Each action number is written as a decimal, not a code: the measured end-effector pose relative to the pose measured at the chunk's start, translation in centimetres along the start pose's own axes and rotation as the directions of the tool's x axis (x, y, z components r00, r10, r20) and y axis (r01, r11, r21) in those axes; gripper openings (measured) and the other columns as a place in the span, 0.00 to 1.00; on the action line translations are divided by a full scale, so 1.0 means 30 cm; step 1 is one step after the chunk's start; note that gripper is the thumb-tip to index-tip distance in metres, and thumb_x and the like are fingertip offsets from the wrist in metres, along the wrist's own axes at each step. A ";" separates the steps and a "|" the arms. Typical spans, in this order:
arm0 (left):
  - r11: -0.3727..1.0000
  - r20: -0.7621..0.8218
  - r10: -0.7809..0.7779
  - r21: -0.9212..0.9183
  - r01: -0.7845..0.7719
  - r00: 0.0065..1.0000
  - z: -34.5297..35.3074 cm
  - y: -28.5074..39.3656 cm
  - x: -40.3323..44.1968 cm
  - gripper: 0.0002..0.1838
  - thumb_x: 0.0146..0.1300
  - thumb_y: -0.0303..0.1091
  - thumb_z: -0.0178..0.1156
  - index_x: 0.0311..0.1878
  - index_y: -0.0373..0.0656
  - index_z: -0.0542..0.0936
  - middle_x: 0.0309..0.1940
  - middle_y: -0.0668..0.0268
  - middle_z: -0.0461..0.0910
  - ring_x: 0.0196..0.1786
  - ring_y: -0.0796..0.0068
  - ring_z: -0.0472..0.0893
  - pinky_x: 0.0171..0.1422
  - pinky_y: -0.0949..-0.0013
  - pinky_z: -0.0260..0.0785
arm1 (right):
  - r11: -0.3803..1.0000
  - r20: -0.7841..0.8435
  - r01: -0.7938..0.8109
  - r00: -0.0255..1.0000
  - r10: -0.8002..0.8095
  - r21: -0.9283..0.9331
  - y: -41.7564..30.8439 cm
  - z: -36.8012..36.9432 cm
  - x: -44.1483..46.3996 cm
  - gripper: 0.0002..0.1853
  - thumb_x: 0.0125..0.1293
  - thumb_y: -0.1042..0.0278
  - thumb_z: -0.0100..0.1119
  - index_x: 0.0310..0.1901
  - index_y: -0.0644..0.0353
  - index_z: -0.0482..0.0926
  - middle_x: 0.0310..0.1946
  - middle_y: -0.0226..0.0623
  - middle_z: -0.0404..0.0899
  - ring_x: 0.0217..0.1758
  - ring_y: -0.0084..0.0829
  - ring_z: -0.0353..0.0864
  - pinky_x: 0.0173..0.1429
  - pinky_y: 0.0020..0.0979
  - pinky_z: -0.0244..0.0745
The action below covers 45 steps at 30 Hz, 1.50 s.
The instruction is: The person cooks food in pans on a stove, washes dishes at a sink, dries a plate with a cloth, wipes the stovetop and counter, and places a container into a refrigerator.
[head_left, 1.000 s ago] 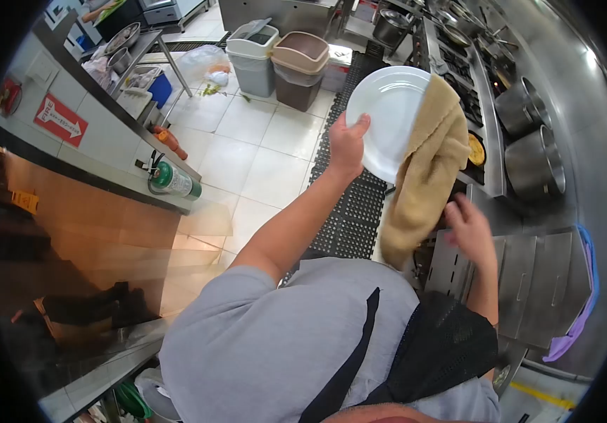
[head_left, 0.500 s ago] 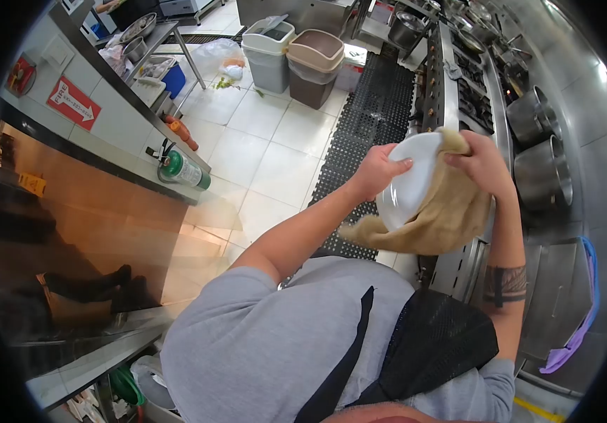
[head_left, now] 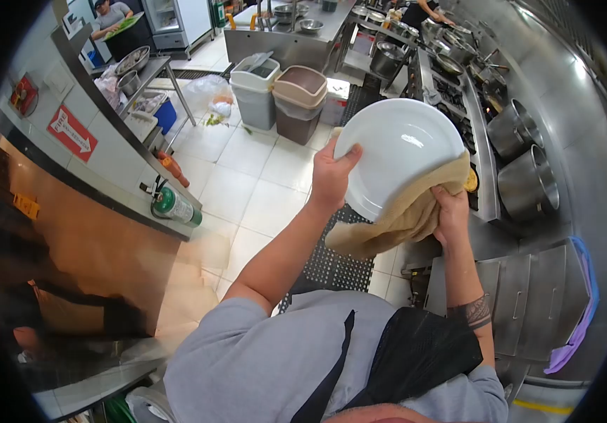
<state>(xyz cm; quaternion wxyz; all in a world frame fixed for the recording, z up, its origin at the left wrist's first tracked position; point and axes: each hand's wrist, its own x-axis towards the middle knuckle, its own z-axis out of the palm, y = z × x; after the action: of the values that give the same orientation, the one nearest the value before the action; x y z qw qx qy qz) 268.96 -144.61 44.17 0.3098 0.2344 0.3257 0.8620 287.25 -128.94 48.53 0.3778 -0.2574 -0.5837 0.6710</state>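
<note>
A round white plate (head_left: 405,144) is held up in front of me, its glossy face toward the camera. My left hand (head_left: 335,173) grips its left edge, thumb on the face and the fingers behind. A tan cloth (head_left: 395,222) wraps the lower right edge and hangs below the plate. My right hand (head_left: 451,215) pinches the cloth at that edge; part of its fingers is hidden in the folds. A bit of cloth also shows behind the plate by my left hand.
Stove burners (head_left: 455,102) and tall steel pots (head_left: 529,183) line the right. Two bins (head_left: 300,106) stand ahead beside a black floor mat (head_left: 335,257). A green cylinder (head_left: 176,204) is at the left wall. One person (head_left: 112,17) is at the far left, another (head_left: 423,13) beyond the stove.
The plate has risen and turned its face toward the camera. My right hand has moved down from the plate's top to its lower right edge with the cloth. The view has tilted up.
</note>
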 end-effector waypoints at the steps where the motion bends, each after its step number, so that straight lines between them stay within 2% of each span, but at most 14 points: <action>1: 0.999 -0.002 -0.035 -0.042 0.035 0.999 -0.001 -0.013 0.010 0.19 0.74 0.36 0.57 0.61 0.35 0.77 0.54 0.62 0.82 0.55 0.73 0.81 0.59 0.67 0.73 | 0.999 0.065 -0.001 0.998 0.004 -0.032 -0.036 -0.021 0.007 0.14 0.63 0.77 0.63 0.51 0.66 0.80 0.45 0.36 0.85 0.48 0.30 0.84 0.57 0.33 0.77; 5: 0.969 0.458 -0.001 -0.219 0.114 0.889 -0.047 0.045 0.116 0.23 0.77 0.43 0.52 0.65 0.35 0.73 0.63 0.59 0.76 0.66 0.69 0.74 0.69 0.61 0.65 | 0.829 0.404 0.182 0.913 0.057 -0.528 -0.323 -0.070 0.023 0.10 0.62 0.79 0.62 0.46 0.67 0.82 0.40 0.31 0.86 0.45 0.29 0.85 0.56 0.32 0.77; 7: 0.891 0.487 0.161 0.303 -0.339 0.859 0.059 0.146 0.137 0.27 0.77 0.49 0.51 0.66 0.36 0.73 0.68 0.58 0.71 0.71 0.66 0.69 0.75 0.56 0.58 | 0.751 0.519 0.337 0.855 0.009 -0.568 -0.447 -0.010 0.004 0.08 0.59 0.80 0.58 0.40 0.67 0.82 0.34 0.37 0.87 0.38 0.31 0.86 0.48 0.34 0.78; 9: 0.599 0.765 0.290 0.323 -0.733 0.575 0.198 0.160 0.123 0.30 0.65 0.47 0.66 0.68 0.48 0.74 0.70 0.61 0.71 0.73 0.64 0.69 0.74 0.61 0.60 | 0.409 0.595 0.481 0.774 0.217 -0.775 -0.525 0.035 -0.007 0.08 0.58 0.77 0.59 0.40 0.66 0.82 0.31 0.46 0.85 0.35 0.39 0.85 0.45 0.36 0.77; 11: 0.633 0.790 -0.007 0.478 -0.609 0.613 0.309 0.191 0.051 0.27 0.57 0.38 0.73 0.60 0.47 0.80 0.58 0.59 0.81 0.61 0.63 0.79 0.64 0.65 0.69 | 0.296 0.617 0.549 0.750 0.239 -0.782 -0.545 0.055 -0.005 0.09 0.58 0.76 0.59 0.40 0.65 0.82 0.30 0.48 0.83 0.35 0.42 0.85 0.44 0.37 0.77; 15: 0.340 0.777 0.028 0.584 -0.737 0.629 0.219 0.131 0.101 0.21 0.51 0.32 0.75 0.50 0.43 0.83 0.41 0.59 0.84 0.44 0.63 0.82 0.52 0.65 0.72 | 0.185 0.594 0.564 0.774 0.219 -0.805 -0.591 -0.002 -0.009 0.09 0.58 0.75 0.60 0.40 0.66 0.82 0.29 0.50 0.81 0.34 0.43 0.82 0.44 0.39 0.76; 18: 0.354 0.679 -0.062 0.701 -0.619 0.732 0.080 0.190 0.112 0.15 0.53 0.31 0.73 0.43 0.39 0.82 0.31 0.61 0.80 0.36 0.67 0.79 0.46 0.63 0.71 | 0.270 0.454 0.400 0.873 0.179 -0.876 -0.609 -0.088 -0.031 0.09 0.59 0.75 0.61 0.41 0.67 0.82 0.29 0.50 0.81 0.31 0.40 0.80 0.43 0.37 0.75; 21: 0.863 0.786 -0.055 0.347 -0.367 0.616 0.020 0.198 0.127 0.10 0.59 0.33 0.70 0.36 0.37 0.81 0.31 0.65 0.78 0.39 0.74 0.77 0.48 0.69 0.69 | 0.401 0.396 0.336 0.915 0.075 -0.852 -0.578 -0.158 -0.042 0.10 0.60 0.75 0.64 0.43 0.67 0.82 0.27 0.44 0.80 0.31 0.21 0.72 0.41 0.30 0.73; 23: 0.948 0.460 0.103 0.222 -0.226 0.882 0.070 0.163 0.167 0.13 0.70 0.36 0.61 0.44 0.33 0.81 0.39 0.63 0.81 0.45 0.76 0.79 0.54 0.68 0.71 | 0.382 0.424 0.371 0.904 0.060 -0.846 -0.580 -0.137 -0.057 0.10 0.61 0.75 0.64 0.44 0.67 0.82 0.26 0.42 0.79 0.32 0.20 0.71 0.41 0.29 0.73; 28: 0.842 0.688 0.020 0.379 -0.383 0.725 0.247 0.079 0.149 0.15 0.73 0.37 0.60 0.54 0.35 0.80 0.51 0.64 0.81 0.56 0.74 0.78 0.62 0.67 0.71 | 0.371 0.475 0.437 0.880 0.012 -0.819 -0.594 -0.054 -0.079 0.10 0.61 0.75 0.63 0.43 0.66 0.82 0.30 0.40 0.82 0.32 0.26 0.78 0.43 0.31 0.75; 31: 0.829 0.598 -0.228 0.533 -0.168 0.769 0.242 0.039 0.044 0.20 0.73 0.37 0.60 0.63 0.37 0.75 0.59 0.63 0.77 0.59 0.72 0.78 0.63 0.64 0.72 | 0.533 0.454 0.466 0.876 -0.166 -0.706 -0.578 -0.078 -0.077 0.09 0.63 0.73 0.65 0.44 0.66 0.83 0.30 0.33 0.83 0.34 0.20 0.77 0.43 0.28 0.74; 34: 0.926 0.289 -0.377 0.114 0.360 0.880 0.213 -0.034 -0.020 0.30 0.75 0.45 0.56 0.73 0.37 0.63 0.65 0.59 0.73 0.64 0.64 0.76 0.68 0.59 0.70 | 0.657 0.316 0.394 0.918 -0.241 -0.643 -0.533 -0.097 -0.083 0.09 0.66 0.70 0.67 0.44 0.65 0.84 0.32 0.27 0.84 0.35 0.18 0.77 0.44 0.25 0.74; 37: 0.888 0.361 -0.138 -0.367 0.276 0.922 0.237 -0.052 -0.051 0.36 0.75 0.57 0.51 0.72 0.36 0.64 0.65 0.57 0.73 0.65 0.63 0.75 0.70 0.58 0.69 | 0.767 0.195 0.404 0.914 -0.356 -0.499 -0.457 -0.103 -0.079 0.09 0.67 0.70 0.67 0.45 0.64 0.84 0.35 0.26 0.84 0.38 0.18 0.79 0.45 0.24 0.74; 45: 0.687 0.560 -0.319 -0.419 0.594 0.765 0.189 -0.079 -0.097 0.35 0.78 0.59 0.39 0.72 0.37 0.64 0.66 0.55 0.72 0.67 0.59 0.75 0.72 0.55 0.68 | 0.965 0.051 0.264 0.963 -0.264 0.000 -0.399 -0.118 -0.069 0.16 0.66 0.73 0.67 0.54 0.65 0.79 0.45 0.32 0.84 0.44 0.21 0.82 0.52 0.27 0.77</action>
<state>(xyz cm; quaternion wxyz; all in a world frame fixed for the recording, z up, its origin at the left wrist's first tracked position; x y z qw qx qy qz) 275.33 -142.83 45.75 0.6415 0.2282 0.0194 0.7322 293.71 -128.14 59.38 0.4481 -0.1617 -0.6244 0.6190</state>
